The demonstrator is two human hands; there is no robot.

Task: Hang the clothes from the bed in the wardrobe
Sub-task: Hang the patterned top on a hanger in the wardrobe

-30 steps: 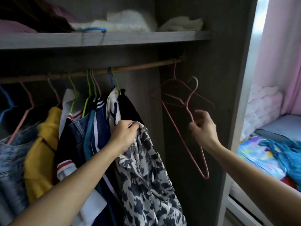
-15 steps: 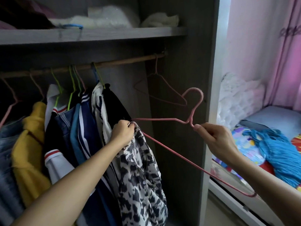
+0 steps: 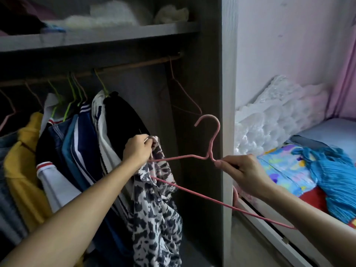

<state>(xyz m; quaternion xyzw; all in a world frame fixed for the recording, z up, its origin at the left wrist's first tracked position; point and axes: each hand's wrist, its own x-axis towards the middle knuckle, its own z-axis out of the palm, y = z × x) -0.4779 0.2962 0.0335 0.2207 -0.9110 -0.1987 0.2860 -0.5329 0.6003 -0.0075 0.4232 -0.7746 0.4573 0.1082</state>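
Head view: thin pink wire hanger [image 3: 209, 156] meets soft black-and-white animal-print blouse [image 3: 156, 209] before the grey wooden wardrobe [image 3: 228, 93].
Left grip [image 3: 137, 150] bunches the blouse's top edge; right grip [image 3: 244, 174] pinches the hanger's neck, one wire shoulder touching the fabric.

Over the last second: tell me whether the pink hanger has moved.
Yes. The hanger has dropped away from the rail and swung level, toward the shirt, in the right hand.

Bed [image 3: 269, 233] w/ blue garment [image 3: 335, 180], shelf [image 3: 115, 34] w/ white fabric [image 3: 107, 14]
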